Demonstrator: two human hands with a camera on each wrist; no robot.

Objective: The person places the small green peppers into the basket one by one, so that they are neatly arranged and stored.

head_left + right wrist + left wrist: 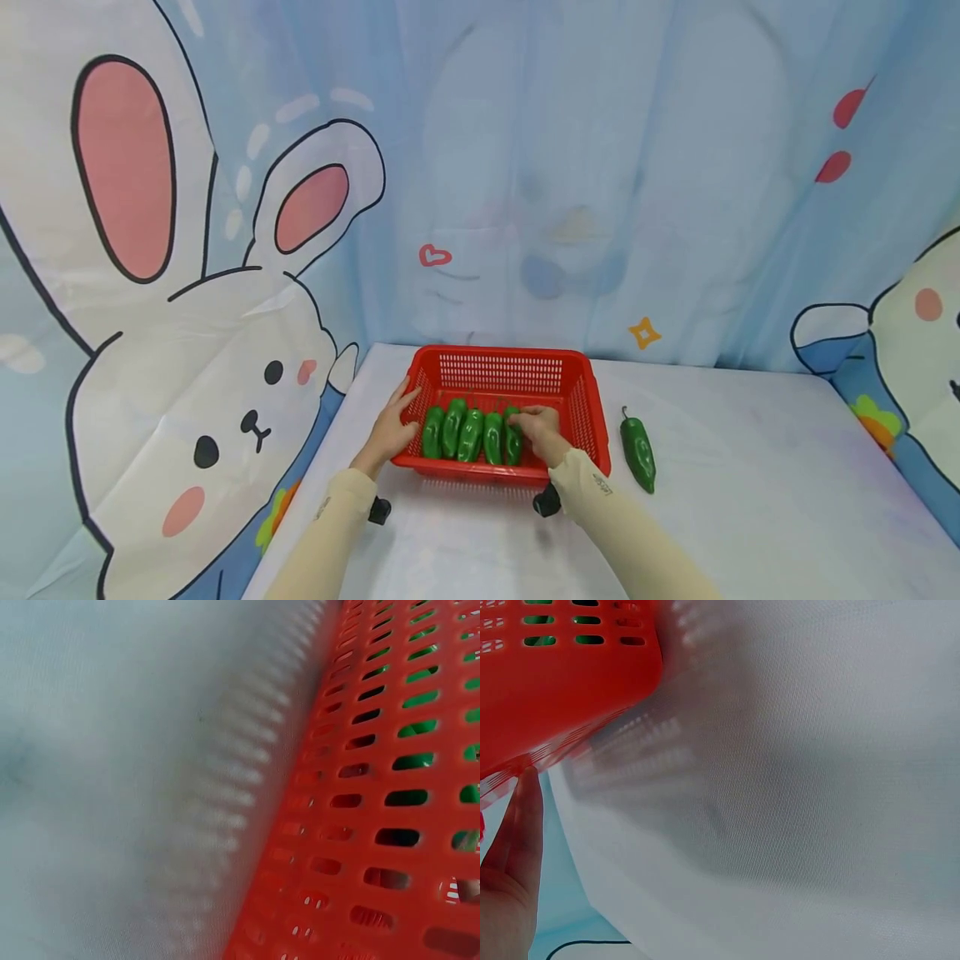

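Observation:
A red plastic basket (498,352) with slotted walls stands on the table, with several green chili peppers (471,435) lined up side by side in it. My right hand (542,429) reaches in over the front and pinches the rightmost green chili pepper (513,446) near its top. At the basket's left side, my left hand (390,427) touches the wall; the left wrist view shows its straight fingers (526,832) against the outside. Through the slots in the right wrist view, only bits of green pepper (418,729) and hand show.
One more green chili pepper (638,454) lies on the white tabletop (750,483), right of the basket. Behind the table hangs a blue curtain (525,167) printed with cartoon rabbits.

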